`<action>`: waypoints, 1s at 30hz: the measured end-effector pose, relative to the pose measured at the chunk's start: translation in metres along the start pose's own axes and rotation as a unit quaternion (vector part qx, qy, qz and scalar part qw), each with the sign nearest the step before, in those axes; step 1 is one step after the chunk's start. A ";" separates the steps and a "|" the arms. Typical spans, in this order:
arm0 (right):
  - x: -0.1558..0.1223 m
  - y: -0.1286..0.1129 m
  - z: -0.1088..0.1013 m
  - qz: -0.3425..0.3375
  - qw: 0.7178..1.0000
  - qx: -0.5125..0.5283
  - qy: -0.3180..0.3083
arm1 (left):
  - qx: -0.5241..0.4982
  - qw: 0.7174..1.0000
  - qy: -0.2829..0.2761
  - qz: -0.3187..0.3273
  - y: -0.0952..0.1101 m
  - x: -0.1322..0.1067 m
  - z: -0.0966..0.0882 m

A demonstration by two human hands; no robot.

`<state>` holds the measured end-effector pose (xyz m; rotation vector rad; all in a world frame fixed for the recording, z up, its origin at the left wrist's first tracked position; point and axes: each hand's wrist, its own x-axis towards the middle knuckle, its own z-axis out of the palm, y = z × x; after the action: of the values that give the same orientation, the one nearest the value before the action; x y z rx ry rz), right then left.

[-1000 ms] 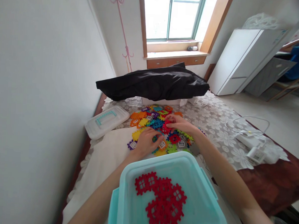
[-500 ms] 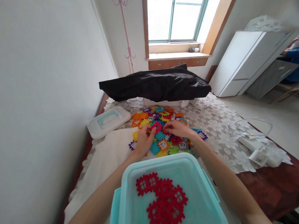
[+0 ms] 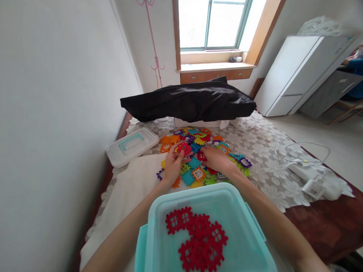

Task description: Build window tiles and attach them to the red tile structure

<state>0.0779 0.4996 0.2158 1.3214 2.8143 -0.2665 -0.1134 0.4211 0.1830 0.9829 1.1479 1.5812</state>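
Observation:
My left hand [image 3: 173,159] is closed on a red interlocking building tile [image 3: 184,148], raised over the left part of a mixed pile. My right hand [image 3: 216,158] is closed at the pile's middle, its fingertips on another red interlocking tile [image 3: 201,155] that they partly cover. Blue, orange, green, yellow and purple tiles lie around both hands, among them an orange window tile [image 3: 198,174]. Nearest me stands a turquoise plastic box [image 3: 246,235] with several red window tiles [image 3: 201,225] spread and overlapping on its bottom.
A clear lid [image 3: 133,146] with a turquoise handle lies left of the pile. Beyond the pile is something under a black cover [image 3: 189,100]. A white power strip with a cable [image 3: 311,185] lies at the right on the lace tablecloth [image 3: 267,156]. A person in blue sits far right.
My left hand has lifted a little with its red tile, which is now tilted. My right hand has shifted slightly and rests lower over the red tile by its fingertips.

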 end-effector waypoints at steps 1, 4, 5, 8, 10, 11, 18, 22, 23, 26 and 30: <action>0.000 -0.002 0.000 0.005 1.000 -0.006 -0.002 | -0.008 1.000 -0.001 -0.003 0.001 0.000 -0.001; 0.000 -0.006 -0.003 0.004 1.000 -0.013 -0.014 | -0.028 0.999 -0.005 -0.015 0.002 0.000 -0.003; 0.000 -0.007 -0.004 -0.001 1.000 -0.015 -0.016 | -0.032 0.999 -0.004 -0.018 0.002 0.000 -0.003; 0.000 -0.007 -0.009 -0.011 1.000 -0.013 -0.015 | -0.038 0.999 0.001 -0.018 0.001 -0.001 -0.003; 0.000 -0.003 -0.010 -0.001 1.000 -0.007 -0.005 | -0.028 1.000 0.005 -0.014 0.000 -0.002 -0.002; 0.001 0.000 -0.011 0.009 1.000 -0.002 0.005 | -0.019 1.000 0.007 -0.010 0.000 -0.002 -0.001; 0.012 0.017 -0.006 -0.017 0.936 0.327 0.126 | 0.036 0.999 0.020 0.005 -0.002 -0.004 0.003; 0.016 -0.005 0.000 -0.107 0.820 0.553 0.102 | 0.042 0.999 -0.005 0.017 -0.004 -0.004 0.002; 0.016 -0.011 0.002 -0.111 0.812 0.564 0.104 | 0.040 0.999 -0.014 0.017 -0.005 -0.004 0.002; 0.019 -0.021 0.009 -0.092 0.832 0.531 0.130 | 0.041 0.998 -0.028 0.033 -0.008 -0.004 0.003; 0.020 -0.021 0.006 -0.100 0.884 0.423 0.175 | 0.058 0.997 -0.009 0.051 -0.010 -0.004 0.003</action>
<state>0.0486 0.5011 0.2111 1.2319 3.2700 -1.5587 -0.1069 0.4192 0.1736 1.1459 1.2042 1.5977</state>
